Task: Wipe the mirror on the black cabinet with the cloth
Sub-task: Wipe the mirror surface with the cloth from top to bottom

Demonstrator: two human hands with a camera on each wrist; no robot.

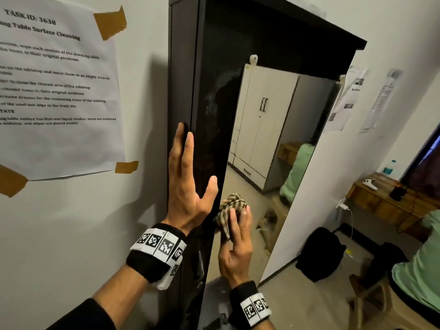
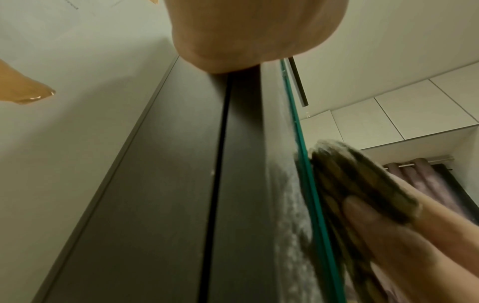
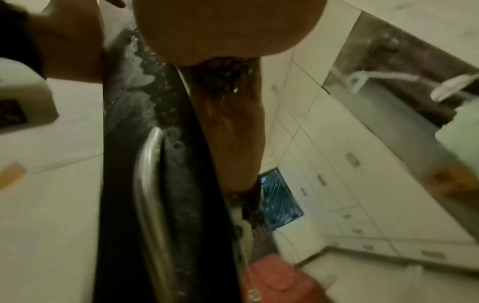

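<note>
We have the mirror (image 1: 273, 151) in front of us, a tall pane fixed to the door of the black cabinet (image 1: 209, 115), which stands against the wall at the left of the scene. The cloth (image 1: 229, 208), a checked rag bunched into a wad, sits low on the glass, right at its left edge; the left wrist view shows it pressed against the pane just beside the greenish edge of the glass.

Our right hand (image 1: 235, 244) holds the cloth, its fingers curled over the wad and pushing it onto the mirror. Our left hand (image 1: 188, 177) grips nothing: it lies flat, fingers straight and spread, on the left corner of the cabinet, thumb out toward the door, and we judge that it steadies the door.

We take this to be the wiping itself, with most of the pane above the cloth yet to be covered. The dark door to the left of the mirror carries pale dusty smears. The next move calls for steady pressure and strokes up and across the glass, with the left hand bracing so the door does not swing.

Further out, a taped paper sheet (image 1: 54, 86) hangs on the near left wall, and a wooden table (image 1: 371, 194) stands at the far right.
</note>
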